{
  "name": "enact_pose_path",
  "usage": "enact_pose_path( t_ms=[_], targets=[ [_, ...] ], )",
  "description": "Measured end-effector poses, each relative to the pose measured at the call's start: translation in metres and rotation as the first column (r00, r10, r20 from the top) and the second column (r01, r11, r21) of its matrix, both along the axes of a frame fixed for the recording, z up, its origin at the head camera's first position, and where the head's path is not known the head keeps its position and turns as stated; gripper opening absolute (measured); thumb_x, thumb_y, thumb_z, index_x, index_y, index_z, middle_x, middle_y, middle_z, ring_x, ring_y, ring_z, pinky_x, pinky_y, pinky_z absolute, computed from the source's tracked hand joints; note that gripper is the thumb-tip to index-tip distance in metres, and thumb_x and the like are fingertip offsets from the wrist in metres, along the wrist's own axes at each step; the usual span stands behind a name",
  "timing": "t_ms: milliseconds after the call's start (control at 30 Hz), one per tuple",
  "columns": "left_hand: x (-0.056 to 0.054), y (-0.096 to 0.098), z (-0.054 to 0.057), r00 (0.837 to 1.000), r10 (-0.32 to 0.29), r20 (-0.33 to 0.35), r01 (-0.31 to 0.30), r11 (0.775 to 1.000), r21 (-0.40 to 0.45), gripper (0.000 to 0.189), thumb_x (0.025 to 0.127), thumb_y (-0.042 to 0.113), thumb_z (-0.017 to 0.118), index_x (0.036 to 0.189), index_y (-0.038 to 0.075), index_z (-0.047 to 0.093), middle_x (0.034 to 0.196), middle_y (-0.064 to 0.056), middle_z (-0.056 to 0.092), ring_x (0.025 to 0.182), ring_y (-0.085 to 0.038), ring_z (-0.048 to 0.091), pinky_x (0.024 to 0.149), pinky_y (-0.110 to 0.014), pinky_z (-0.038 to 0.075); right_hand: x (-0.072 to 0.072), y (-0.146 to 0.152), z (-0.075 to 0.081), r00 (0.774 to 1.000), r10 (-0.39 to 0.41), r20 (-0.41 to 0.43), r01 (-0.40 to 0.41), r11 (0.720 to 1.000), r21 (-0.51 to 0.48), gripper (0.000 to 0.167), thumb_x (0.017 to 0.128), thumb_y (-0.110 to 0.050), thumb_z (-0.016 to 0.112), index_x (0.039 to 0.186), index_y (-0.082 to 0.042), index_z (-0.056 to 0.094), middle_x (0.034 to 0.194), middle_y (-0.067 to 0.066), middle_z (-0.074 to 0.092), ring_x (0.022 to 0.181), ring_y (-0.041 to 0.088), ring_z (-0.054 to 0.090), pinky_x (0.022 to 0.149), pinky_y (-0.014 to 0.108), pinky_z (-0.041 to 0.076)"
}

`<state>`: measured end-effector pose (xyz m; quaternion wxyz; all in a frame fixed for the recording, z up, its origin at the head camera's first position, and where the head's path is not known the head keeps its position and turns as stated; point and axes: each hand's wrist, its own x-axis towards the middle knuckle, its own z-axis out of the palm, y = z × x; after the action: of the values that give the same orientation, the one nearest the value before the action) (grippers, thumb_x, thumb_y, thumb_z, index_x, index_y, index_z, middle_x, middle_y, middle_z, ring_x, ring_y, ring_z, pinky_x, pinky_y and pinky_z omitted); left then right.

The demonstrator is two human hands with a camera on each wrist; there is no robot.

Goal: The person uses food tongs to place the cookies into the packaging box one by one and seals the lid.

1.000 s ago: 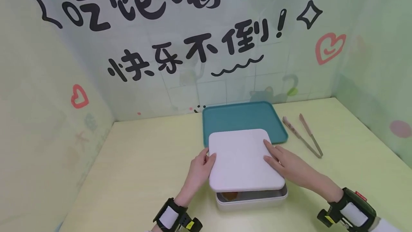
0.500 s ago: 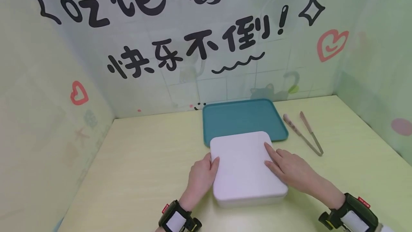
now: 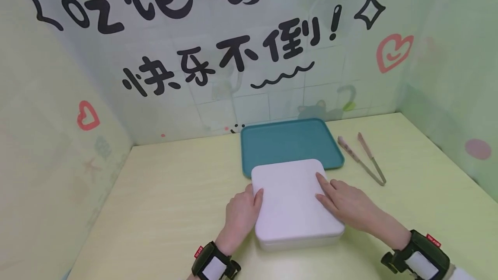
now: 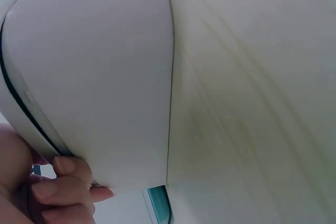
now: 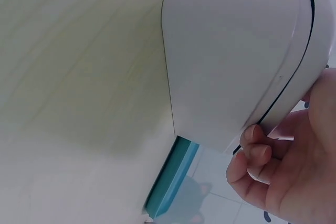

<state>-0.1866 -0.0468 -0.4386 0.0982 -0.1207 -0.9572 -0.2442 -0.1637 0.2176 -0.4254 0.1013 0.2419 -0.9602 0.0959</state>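
Observation:
A white square lid (image 3: 293, 202) covers a white box (image 3: 301, 243) near the table's front. My left hand (image 3: 242, 213) holds the lid's left edge, thumb on top. On the opposite side, my right hand (image 3: 350, 204) grips the right edge, its thumb and forefinger lying over the top. Both wrist views show curled fingers at the seam, where a thin dark line runs between lid and box wall (image 4: 110, 77). The box's inside is hidden.
Behind the box lies a teal tray (image 3: 285, 144), partly overlapped by the lid in the head view. Metal tongs (image 3: 365, 163) with pinkish handle ends rest spread on the table (image 3: 179, 193), right of the tray. Printed cloth walls (image 3: 249, 103) enclose the table.
The lid's front edge has come down onto the box, closing the front opening through which something brownish showed. Both hands have stayed at the lid's sides; little differs since half a second ago.

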Motion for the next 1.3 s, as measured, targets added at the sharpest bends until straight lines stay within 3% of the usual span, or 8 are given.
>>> enact_pose_path(
  t_ms=[200,400,800,1033,1200,1300],
  targets=[
    [0.002,0.0018,0.0003,0.999,0.007,-0.044,-0.009,0.999,-0.036,0.028,0.092,0.026,0.051,0.077,0.003,0.048,0.05,-0.002,0.037,0.041,-0.015,0.04,0.036,-0.028,0.03,-0.0012,0.004,-0.0008,0.996,0.041,0.074,-0.036,0.997,-0.072,0.054,0.094,-0.03,0.049,0.133,0.005,0.037,0.073,-0.003,0.037,0.059,0.009,0.034,0.052,0.025,0.033],
    [0.0026,0.0027,0.0005,0.999,0.004,-0.037,-0.004,1.0,-0.016,0.027,0.092,0.026,0.05,0.08,0.002,0.05,0.051,-0.002,0.039,0.042,-0.015,0.041,0.036,-0.029,0.031,-0.0019,0.0064,-0.0041,0.995,0.058,0.076,-0.052,0.995,-0.085,0.053,0.094,-0.029,0.048,0.133,0.006,0.037,0.073,-0.003,0.036,0.059,0.008,0.034,0.054,0.025,0.034],
    [0.0022,0.0019,-0.0003,1.0,-0.005,0.03,0.002,0.996,0.086,0.03,0.093,0.025,0.05,0.09,-0.005,0.053,0.057,-0.004,0.045,0.046,-0.014,0.044,0.039,-0.028,0.035,-0.0005,0.0031,-0.0061,0.999,0.032,0.024,-0.03,0.998,-0.05,0.055,0.092,-0.029,0.053,0.132,0.005,0.038,0.074,-0.001,0.037,0.062,0.01,0.034,0.051,0.024,0.033],
    [-0.0019,0.0,-0.0031,0.995,-0.014,0.096,-0.002,0.987,0.163,0.032,0.093,0.025,0.051,0.082,-0.005,0.051,0.058,-0.006,0.044,0.047,-0.016,0.044,0.041,-0.029,0.036,-0.0001,0.0042,-0.008,1.0,0.018,-0.015,-0.019,1.0,-0.023,0.055,0.091,-0.031,0.053,0.133,0.002,0.039,0.075,-0.001,0.04,0.061,0.01,0.036,0.047,0.024,0.033],
    [-0.0056,-0.0031,-0.0072,0.987,-0.047,0.154,0.012,0.974,0.227,0.036,0.094,0.029,0.048,0.074,-0.001,0.05,0.056,-0.004,0.042,0.046,-0.015,0.041,0.041,-0.028,0.034,-0.0005,0.0046,-0.0068,0.998,0.005,0.069,-0.001,0.998,-0.061,0.056,0.093,-0.032,0.05,0.135,0.002,0.035,0.08,0.003,0.047,0.062,0.01,0.041,0.05,0.028,0.038],
    [-0.0062,-0.0044,-0.0079,0.987,-0.056,0.154,0.014,0.965,0.262,0.037,0.094,0.029,0.048,0.073,-0.001,0.051,0.056,-0.004,0.043,0.046,-0.014,0.041,0.042,-0.028,0.034,-0.0014,0.0048,-0.0057,0.991,0.02,0.136,-0.007,0.995,-0.096,0.057,0.094,-0.032,0.047,0.136,0.004,0.031,0.082,0.004,0.048,0.063,0.01,0.042,0.056,0.03,0.04]
  ],
)
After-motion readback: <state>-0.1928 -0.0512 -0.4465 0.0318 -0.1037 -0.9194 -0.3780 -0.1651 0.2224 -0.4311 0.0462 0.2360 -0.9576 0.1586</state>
